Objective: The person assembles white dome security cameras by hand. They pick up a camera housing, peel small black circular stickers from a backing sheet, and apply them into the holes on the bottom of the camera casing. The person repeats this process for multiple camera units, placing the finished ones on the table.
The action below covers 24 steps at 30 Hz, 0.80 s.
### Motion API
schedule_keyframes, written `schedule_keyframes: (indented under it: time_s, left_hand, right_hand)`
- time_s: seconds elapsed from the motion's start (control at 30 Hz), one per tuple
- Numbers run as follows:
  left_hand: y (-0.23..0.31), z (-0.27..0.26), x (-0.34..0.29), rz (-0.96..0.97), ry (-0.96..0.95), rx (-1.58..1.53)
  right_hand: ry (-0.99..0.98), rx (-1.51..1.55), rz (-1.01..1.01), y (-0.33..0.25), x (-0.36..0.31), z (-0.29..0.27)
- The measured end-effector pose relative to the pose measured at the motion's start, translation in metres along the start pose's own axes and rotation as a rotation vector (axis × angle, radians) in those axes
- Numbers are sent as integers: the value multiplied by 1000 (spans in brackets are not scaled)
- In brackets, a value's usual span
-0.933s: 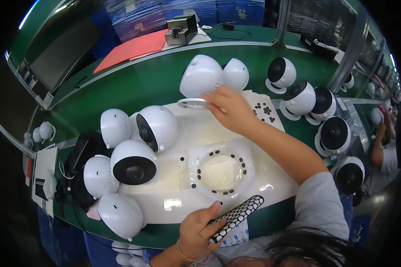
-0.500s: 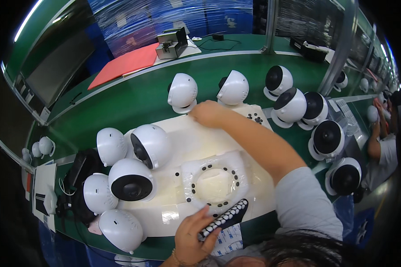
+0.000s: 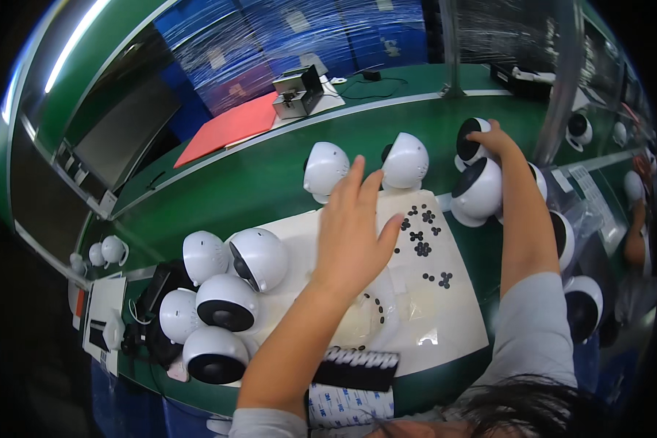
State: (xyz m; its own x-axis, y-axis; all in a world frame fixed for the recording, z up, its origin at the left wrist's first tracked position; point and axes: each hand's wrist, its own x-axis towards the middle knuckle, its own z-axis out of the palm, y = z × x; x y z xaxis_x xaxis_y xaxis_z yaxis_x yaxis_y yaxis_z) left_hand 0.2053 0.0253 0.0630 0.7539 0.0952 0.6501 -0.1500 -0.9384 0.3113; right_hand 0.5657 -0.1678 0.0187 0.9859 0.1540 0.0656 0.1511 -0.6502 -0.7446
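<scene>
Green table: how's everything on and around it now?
Left hand: open, fingers spread
Right hand: on a black-faced white ball device, grip unclear
Black dots: clustered on the white sheet
Patterned black strip: lying, in neither hand
Light tube: lit
Metal box: can't tell whether open

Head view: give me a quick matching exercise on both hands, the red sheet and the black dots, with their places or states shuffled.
1. left hand
2. right hand
3. red sheet
4. black dots

A. left of the metal box
B. on the white sheet
C. on a black-and-white ball
D. fingers spread, nothing held

Pairs: 1-D, 2-C, 3-A, 4-B
</scene>
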Motion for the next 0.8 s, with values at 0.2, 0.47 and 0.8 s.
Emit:
schedule_keyframes:
  time_s: [0.2,0.47,0.8]
  left_hand:
    - [-12,52,9,-37,-97,105]
    - [6,25,-14,-91,-444,178]
    - [57,-62,-89,-33,-738,-2]
  right_hand:
    - [181,-129,-198,-25,-12,-3]
    - [427,341,-746,-152,-110,-13]
    - [-603,206,-788,-179,-239,113]
